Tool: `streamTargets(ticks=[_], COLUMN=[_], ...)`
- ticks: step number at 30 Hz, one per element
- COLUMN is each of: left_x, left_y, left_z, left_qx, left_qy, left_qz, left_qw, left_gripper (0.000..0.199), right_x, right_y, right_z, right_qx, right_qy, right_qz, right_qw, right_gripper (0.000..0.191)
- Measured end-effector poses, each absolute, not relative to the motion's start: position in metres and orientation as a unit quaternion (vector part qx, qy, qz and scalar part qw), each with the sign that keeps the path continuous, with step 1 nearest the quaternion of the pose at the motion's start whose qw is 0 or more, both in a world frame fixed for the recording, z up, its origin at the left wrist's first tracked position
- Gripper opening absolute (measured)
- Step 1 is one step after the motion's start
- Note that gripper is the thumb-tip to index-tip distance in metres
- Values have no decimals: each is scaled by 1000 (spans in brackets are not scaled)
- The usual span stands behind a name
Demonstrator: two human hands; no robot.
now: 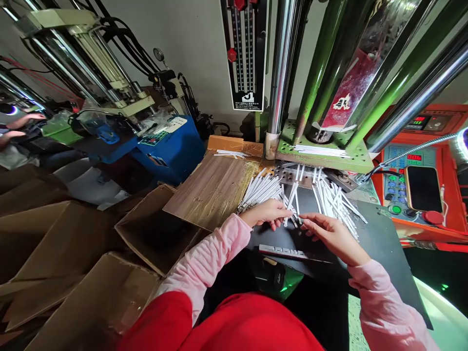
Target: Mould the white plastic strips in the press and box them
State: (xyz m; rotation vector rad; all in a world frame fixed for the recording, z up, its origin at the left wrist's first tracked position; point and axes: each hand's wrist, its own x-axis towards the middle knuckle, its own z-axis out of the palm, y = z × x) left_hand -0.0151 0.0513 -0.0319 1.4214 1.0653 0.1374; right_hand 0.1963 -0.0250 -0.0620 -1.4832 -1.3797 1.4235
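Both hands are loosely curled, fingers part-open; whether either pinches a strip cannot be told. The left hand (266, 213) lies against a bundle of white strips (260, 192) just ahead of it. Fingertips (305, 223) of the right hand (331, 237) sit just beside loose strips. A second heap (338, 204) lies ahead of the right hand on a black mat (380, 243). Below both hands lies a metal bar (288, 252). Left of the bundle is a wooden board (212, 190).
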Motion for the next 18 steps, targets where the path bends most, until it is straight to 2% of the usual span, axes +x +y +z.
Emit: streamTargets(ticks=[2, 5, 8, 11, 18], left_x=[-15, -15, -14, -15, -19], left_y=[46, 38, 37, 39, 40], left_z=[-33, -35, -35, -35, -32], left_qx=[604, 617, 623, 610, 624], left_qy=[432, 390, 374, 378, 443], left_qz=[90, 130, 142, 130, 155], left_qw=[663, 671, 672, 685, 624], left_gripper=[32, 35, 35, 29, 34], right_x=[186, 172, 168, 171, 190], right_y=[-23, -19, -12, -7, -12], right_z=[-60, -58, -55, -51, -41], right_qx=[-544, -520, -514, -526, -564], right_qy=[-494, -471, -479, -479, -484], right_qz=[580, 612, 613, 598, 551], right_qw=[351, 365, 361, 368, 379], right_gripper=[64, 58, 52, 54, 55])
